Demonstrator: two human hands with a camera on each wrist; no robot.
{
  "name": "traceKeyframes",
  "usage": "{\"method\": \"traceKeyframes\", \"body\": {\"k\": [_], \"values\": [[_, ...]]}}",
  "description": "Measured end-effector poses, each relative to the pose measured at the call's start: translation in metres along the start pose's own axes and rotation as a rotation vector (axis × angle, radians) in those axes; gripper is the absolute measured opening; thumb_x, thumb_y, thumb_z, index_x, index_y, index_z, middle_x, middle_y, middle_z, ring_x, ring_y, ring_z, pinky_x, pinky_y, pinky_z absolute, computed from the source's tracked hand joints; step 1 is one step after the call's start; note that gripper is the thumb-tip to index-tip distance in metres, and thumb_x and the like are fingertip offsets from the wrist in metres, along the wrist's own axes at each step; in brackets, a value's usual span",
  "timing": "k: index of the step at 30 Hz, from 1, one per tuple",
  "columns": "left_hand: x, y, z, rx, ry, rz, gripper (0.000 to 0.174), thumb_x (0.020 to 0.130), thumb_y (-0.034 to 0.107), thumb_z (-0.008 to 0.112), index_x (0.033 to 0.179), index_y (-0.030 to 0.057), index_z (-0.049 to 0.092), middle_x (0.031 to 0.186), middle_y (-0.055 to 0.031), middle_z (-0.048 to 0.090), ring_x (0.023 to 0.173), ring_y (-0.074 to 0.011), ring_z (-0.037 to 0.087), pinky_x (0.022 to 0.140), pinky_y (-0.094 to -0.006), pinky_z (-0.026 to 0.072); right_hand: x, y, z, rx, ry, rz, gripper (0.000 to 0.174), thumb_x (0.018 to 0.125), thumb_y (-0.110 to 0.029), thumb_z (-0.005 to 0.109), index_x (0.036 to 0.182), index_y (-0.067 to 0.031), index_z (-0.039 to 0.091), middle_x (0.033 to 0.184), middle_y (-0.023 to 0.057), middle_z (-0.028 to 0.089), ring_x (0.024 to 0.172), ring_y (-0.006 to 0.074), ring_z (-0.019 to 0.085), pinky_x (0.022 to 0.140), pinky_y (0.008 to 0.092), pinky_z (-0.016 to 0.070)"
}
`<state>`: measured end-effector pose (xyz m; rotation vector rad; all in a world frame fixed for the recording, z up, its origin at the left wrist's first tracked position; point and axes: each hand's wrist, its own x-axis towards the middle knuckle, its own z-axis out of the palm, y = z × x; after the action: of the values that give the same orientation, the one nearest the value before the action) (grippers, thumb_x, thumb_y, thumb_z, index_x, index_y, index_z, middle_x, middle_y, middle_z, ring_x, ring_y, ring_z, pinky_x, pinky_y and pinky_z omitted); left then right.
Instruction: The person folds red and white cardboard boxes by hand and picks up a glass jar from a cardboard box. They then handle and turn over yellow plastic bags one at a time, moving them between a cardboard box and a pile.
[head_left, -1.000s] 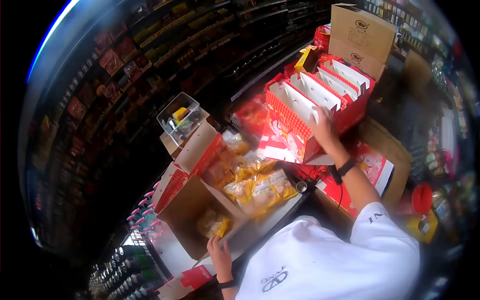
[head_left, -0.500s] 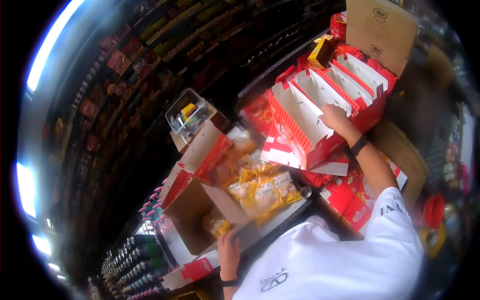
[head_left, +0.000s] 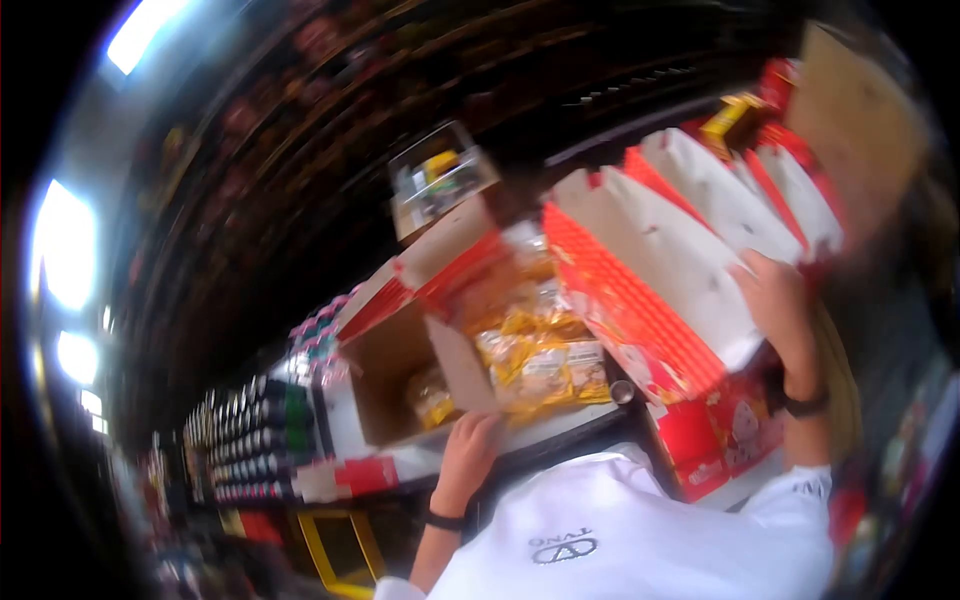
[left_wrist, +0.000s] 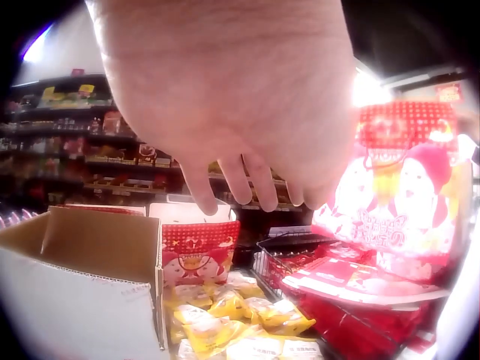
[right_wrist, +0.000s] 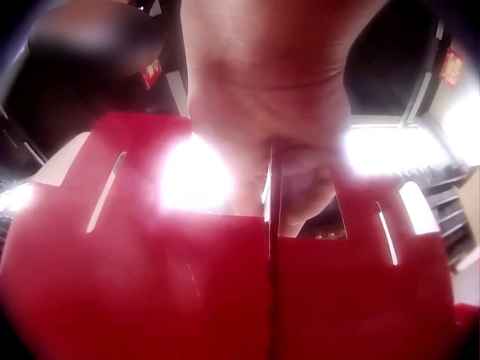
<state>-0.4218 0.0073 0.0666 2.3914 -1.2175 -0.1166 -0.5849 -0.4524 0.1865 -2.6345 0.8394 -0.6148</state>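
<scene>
At least three red boxes [head_left: 622, 295], two wristbands [head_left: 446, 522]

Shelves [head_left: 290, 130] blurred, right fingers [right_wrist: 307, 196] partly hidden by red carton [right_wrist: 142, 285], packet labels [head_left: 585, 352] unreadable

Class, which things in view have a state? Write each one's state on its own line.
Cardboard box, open, packet inside
Yellow packets, heaped
Red boxes, open, in a row
Clear bin, open, holding items
Left grip, empty, fingers loose
Right grip, holding a red box
</scene>
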Motion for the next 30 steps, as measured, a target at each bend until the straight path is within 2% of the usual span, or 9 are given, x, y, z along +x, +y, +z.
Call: {"method": "traceKeyframes", "body": {"k": [2,4,9,14,20,22,26,28,30], "values": [[0.002,-0.002,0.0,-0.03,0.002,0.035,0.04,0.084,0.005,0.069,0.123,0.0071,0.06,0.125,-0.0146,0.059,0.12,-0.0373,0.053,0.103,-0.0445,0.0454,-0.006,-0.006,-0.012,0.037,0.043,-0.059,0.025,0.092,-0.018,0.068,0.108,0.0012,0.067,0.088,0.0289,0.064,0.084,0.0467,0.063,0.068,0.0467,0.0505],[-0.003,0.002,-0.001,-0.009,0.006,0.048,0.041,0.084,0.005,0.069,0.123,0.0081,0.06,0.126,-0.0147,0.059,0.121,-0.0373,0.053,0.103,-0.0438,0.0454,-0.007,-0.005,-0.015,0.111,0.085,-0.177,0.025,0.094,-0.015,0.066,0.109,0.0056,0.065,0.09,0.0285,0.065,0.083,0.0445,0.064,0.071,0.0429,0.0506],[-0.022,-0.008,0.0,-0.036,0.09,0.024,0.029,0.086,0.009,0.068,0.114,0.0061,0.061,0.122,-0.0141,0.06,0.12,-0.0354,0.055,0.099,-0.0435,0.0481,0.011,-0.052,-0.013,0.28,-0.003,-0.15,0.028,0.097,-0.016,0.064,0.109,0.0102,0.063,0.091,0.0222,0.068,0.081,0.0312,0.064,0.077,0.0373,0.049],[-0.046,-0.045,0.003,-0.077,0.146,0.015,0.033,0.083,0.007,0.069,0.115,0.008,0.061,0.123,-0.0142,0.061,0.121,-0.0348,0.054,0.102,-0.0429,0.0466,0.031,-0.113,-0.008,0.349,-0.053,-0.286,0.029,0.099,-0.02,0.064,0.107,0.0078,0.065,0.082,0.0098,0.065,0.072,0.0163,0.053,0.066,0.0309,0.0429],[-0.086,-0.097,-0.016,-0.132,0.246,-0.032,0.028,0.083,0.006,0.067,0.11,0.0071,0.063,0.121,-0.0139,0.062,0.118,-0.0343,0.056,0.101,-0.0426,0.0473,0.05,-0.251,0.014,0.476,-0.106,-0.431,0.028,0.1,-0.022,0.065,0.106,0.0059,0.066,0.077,-0.0008,0.06,0.069,0.0053,0.045,0.061,0.023,0.0356],[-0.105,-0.12,-0.021,-0.138,0.277,-0.039,0.026,0.083,0.006,0.066,0.109,0.0067,0.063,0.121,-0.0143,0.062,0.117,-0.0346,0.057,0.1,-0.0428,0.0475,0.051,-0.317,0.028,0.499,-0.118,-0.498,0.027,0.1,-0.02,0.065,0.106,0.0061,0.066,0.078,-0.0001,0.061,0.071,0.0051,0.046,0.063,0.0222,0.0364],[-0.154,-0.163,-0.036,-0.1,0.319,-0.155,0.023,0.085,0.011,0.065,0.107,0.0056,0.064,0.116,-0.0144,0.062,0.115,-0.0337,0.056,0.098,-0.0415,0.0473,0.047,-0.46,0.075,0.558,-0.068,-0.724,0.024,0.098,-0.015,0.066,0.107,0.007,0.066,0.082,0.0066,0.068,0.076,0.0072,0.055,0.07,0.0245,0.0456],[-0.18,-0.184,-0.049,-0.148,0.325,-0.22,0.021,0.084,0.01,0.065,0.105,0.0058,0.065,0.115,-0.0147,0.062,0.115,-0.0335,0.057,0.098,-0.0416,0.0474,0.049,-0.525,0.11,0.569,-0.077,-0.792,0.023,0.096,-0.014,0.066,0.107,0.0069,0.066,0.079,0.0053,0.066,0.075,0.0059,0.053,0.068,0.0243,0.045],[-0.205,-0.21,-0.047,-0.103,0.347,-0.22,0.022,0.084,0.01,0.065,0.106,0.0057,0.065,0.118,-0.0153,0.062,0.118,-0.0348,0.056,0.1,-0.0414,0.0474,0.044,-0.591,0.152,0.608,-0.131,-0.778,0.024,0.094,-0.016,0.067,0.109,0.0028,0.068,0.075,0.0088,0.066,0.069,0.0076,0.054,0.064,0.0254,0.0455]]}}
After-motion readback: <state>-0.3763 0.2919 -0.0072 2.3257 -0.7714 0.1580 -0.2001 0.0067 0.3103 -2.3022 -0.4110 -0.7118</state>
